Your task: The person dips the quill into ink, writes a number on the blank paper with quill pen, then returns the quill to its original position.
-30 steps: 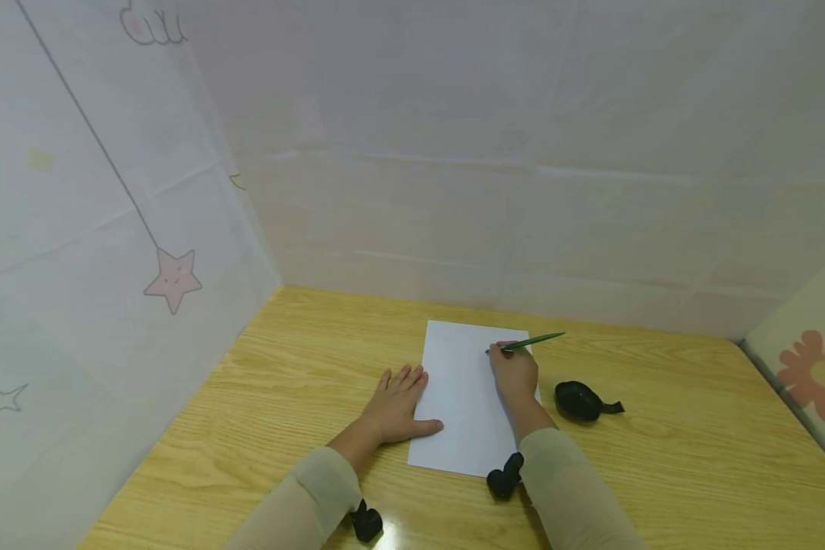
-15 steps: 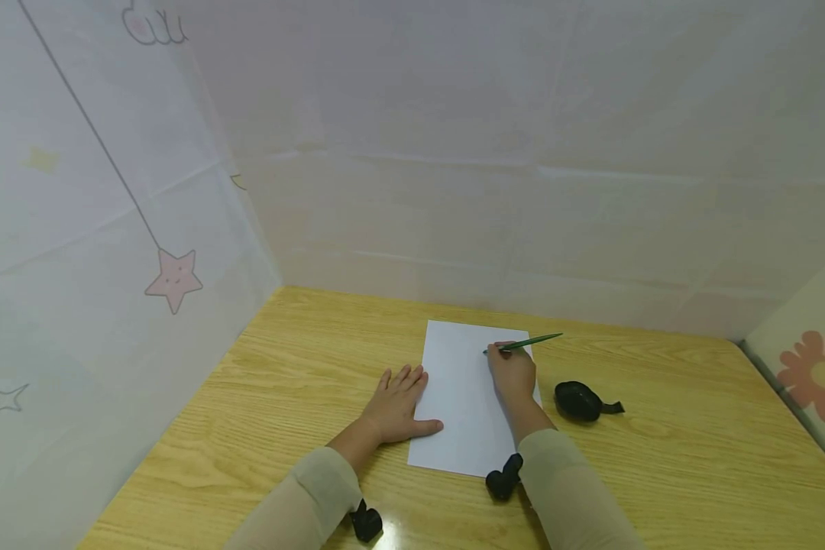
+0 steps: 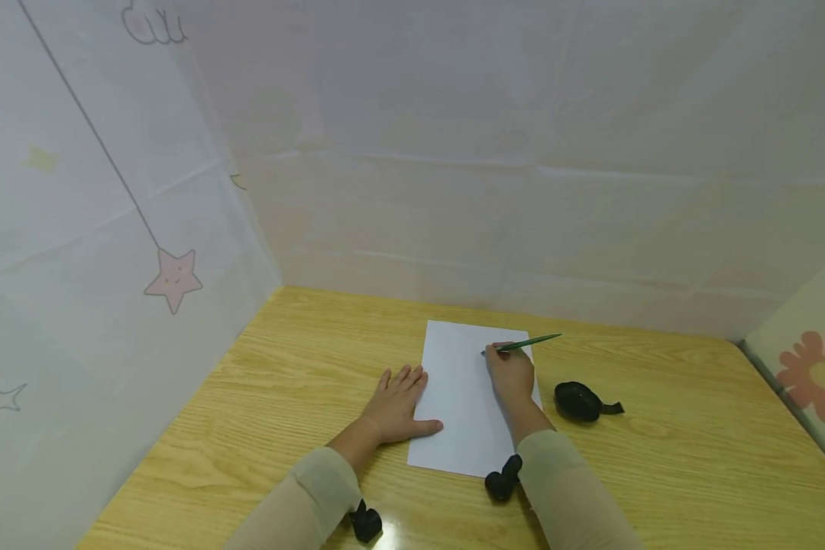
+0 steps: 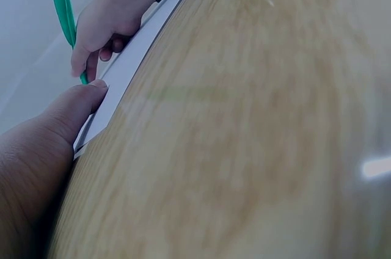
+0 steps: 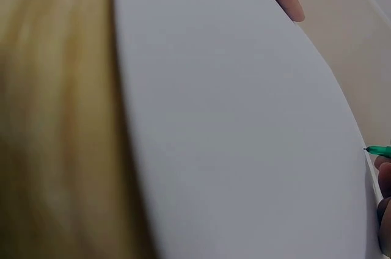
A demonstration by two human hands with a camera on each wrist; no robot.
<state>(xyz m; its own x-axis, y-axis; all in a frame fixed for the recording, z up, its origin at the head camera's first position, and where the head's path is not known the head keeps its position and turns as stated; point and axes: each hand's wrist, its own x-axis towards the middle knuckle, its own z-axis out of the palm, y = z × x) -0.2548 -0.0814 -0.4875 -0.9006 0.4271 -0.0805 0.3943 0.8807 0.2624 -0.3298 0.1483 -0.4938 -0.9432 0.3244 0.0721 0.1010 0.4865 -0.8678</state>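
Note:
A white sheet of paper [image 3: 462, 405] lies on the wooden table [image 3: 302, 344]. My left hand [image 3: 396, 409] rests on its left edge, fingers spread and thumb reaching onto the sheet. Near the upper right of the paper, my right hand [image 3: 512, 376] pinches a slim green pen [image 3: 539, 340], tilted with its far end to the right. The left wrist view shows the pen [image 4: 61, 2] rising above the right hand's fingers. In the right wrist view, the dark tip of the pen [image 5: 377, 150] is at the paper's surface. I can make out no marks on the sheet.
To the right of the paper sits a black rounded object [image 3: 579, 402] with a short tail. Black wrist-worn cameras [image 3: 500, 484] hang by both cuffs. A pale patterned cloth [image 3: 419, 221] stands behind the table and along its left side.
My right hand and the pen have shifted very slightly to the left across the paper. The left hand and the sheet stay in place.

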